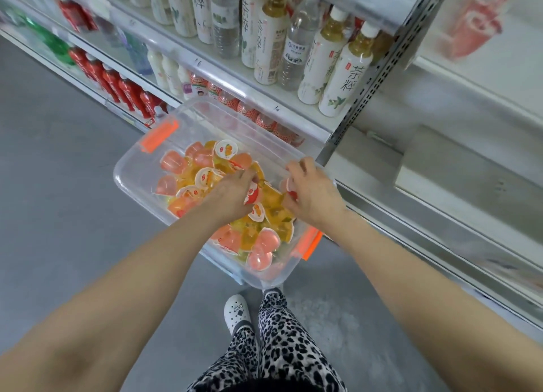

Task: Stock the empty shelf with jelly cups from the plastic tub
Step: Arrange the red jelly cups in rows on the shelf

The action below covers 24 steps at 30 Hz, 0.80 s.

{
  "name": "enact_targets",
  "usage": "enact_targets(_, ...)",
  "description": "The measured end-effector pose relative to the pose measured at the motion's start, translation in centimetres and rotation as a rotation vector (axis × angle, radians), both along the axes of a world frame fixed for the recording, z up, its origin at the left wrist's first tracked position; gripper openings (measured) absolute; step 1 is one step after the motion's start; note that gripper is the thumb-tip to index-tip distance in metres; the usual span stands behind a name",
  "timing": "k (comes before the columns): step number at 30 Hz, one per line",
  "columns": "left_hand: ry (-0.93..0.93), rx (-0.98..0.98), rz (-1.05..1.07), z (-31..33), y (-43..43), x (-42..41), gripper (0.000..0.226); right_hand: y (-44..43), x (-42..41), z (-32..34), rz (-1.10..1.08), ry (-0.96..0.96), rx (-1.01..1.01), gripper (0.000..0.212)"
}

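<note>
Under both hands (232,193) (313,196) — jelly cups (205,177) in tub (132,183)

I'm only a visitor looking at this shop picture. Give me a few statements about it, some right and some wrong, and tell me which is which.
1. Both the left hand and the right hand are down in the tub among the jelly cups. True.
2. The tub has blue latches. False: its latches are orange.
3. Bottles stand on the shelving behind the tub. True.
4. A lid covers the tub. False: the tub is open at the top, with no lid on it.
5. The person is barefoot. False: a white shoe shows on the floor below the tub.
</note>
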State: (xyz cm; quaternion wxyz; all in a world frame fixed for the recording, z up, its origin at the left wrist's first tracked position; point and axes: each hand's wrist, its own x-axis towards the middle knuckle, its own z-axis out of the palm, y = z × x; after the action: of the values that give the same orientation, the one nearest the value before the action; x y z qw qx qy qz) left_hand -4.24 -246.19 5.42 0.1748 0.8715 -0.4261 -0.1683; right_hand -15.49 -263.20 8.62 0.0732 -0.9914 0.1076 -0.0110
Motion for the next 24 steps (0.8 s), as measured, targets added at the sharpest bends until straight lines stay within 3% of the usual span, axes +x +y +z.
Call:
enact_targets(4, -0.050, -0.048, -0.004, 2.5, 0.4, -0.6, 0.052, -1.3, -2.2, 2.9, -0.054, -0.150, 0.174, 0.045)
enact_targets(11, -0.095, -0.220, -0.077, 8.8, -2.6, -2.3, 0.050, -5.0, -6.6, 8.7, -0.237, -0.317, 0.202, 0.048)
enact_targets(15, -0.103, -0.264, -0.172, 13.1, -6.9, -3.4, 0.049, -8.1, -9.3, 13.5, -0.432, -0.414, 0.259, 0.042)
enact_targets(24, -0.225, -0.397, -0.369, 20.9, -21.5, -7.4, 0.051, -21.5, -12.8, 22.5, -0.553, -0.611, 0.208, 0.026)
